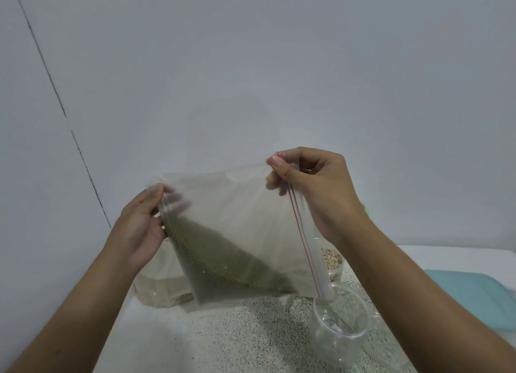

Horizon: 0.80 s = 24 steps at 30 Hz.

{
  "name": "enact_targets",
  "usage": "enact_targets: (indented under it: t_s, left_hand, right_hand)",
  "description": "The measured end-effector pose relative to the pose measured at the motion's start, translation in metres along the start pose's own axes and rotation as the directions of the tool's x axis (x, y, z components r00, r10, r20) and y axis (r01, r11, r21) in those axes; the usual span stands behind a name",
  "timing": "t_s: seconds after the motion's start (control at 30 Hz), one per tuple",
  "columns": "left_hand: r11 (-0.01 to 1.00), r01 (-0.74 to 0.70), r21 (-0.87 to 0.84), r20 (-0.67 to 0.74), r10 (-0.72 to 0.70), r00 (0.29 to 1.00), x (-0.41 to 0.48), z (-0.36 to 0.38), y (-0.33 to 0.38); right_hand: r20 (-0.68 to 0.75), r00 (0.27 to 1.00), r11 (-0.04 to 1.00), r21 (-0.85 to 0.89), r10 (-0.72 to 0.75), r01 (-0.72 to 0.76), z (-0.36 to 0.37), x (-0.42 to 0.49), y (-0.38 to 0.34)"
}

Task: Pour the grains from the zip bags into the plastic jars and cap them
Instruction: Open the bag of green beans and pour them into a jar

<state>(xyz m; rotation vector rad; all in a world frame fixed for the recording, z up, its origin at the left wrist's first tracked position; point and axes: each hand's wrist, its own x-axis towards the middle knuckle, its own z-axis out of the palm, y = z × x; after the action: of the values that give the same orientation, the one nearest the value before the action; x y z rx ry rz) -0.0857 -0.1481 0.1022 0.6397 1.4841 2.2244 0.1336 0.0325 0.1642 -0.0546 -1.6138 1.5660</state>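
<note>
The zip bag [237,219] hangs tilted just above the empty plastic jar [339,314], its red-lined zip corner at the jar's mouth. If that floppy zip edge gapes wider than the rim, the green grains [223,261] heaped low in the clear bag may spill onto the speckled table [237,333]. The left hand [139,227] grips the edge away from the jar; the right hand [315,188] pinches the top corner.

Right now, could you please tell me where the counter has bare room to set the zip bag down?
Bare speckled counter lies below the zip bag, left of the clear jar. Crowded behind: beige-grain jar and another bag.
</note>
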Motion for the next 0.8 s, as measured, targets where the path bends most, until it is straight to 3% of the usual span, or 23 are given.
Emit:
enact_targets:
  t_s: [0.8]
  left_hand:
    - [0.997,-0.034,0.063,0.044,0.031,0.999,-0.007,0.049,0.007]
  right_hand:
    - [-0.054,0.998,0.996,0.085,0.018,-0.014,-0.053,-0.026,-0.008]
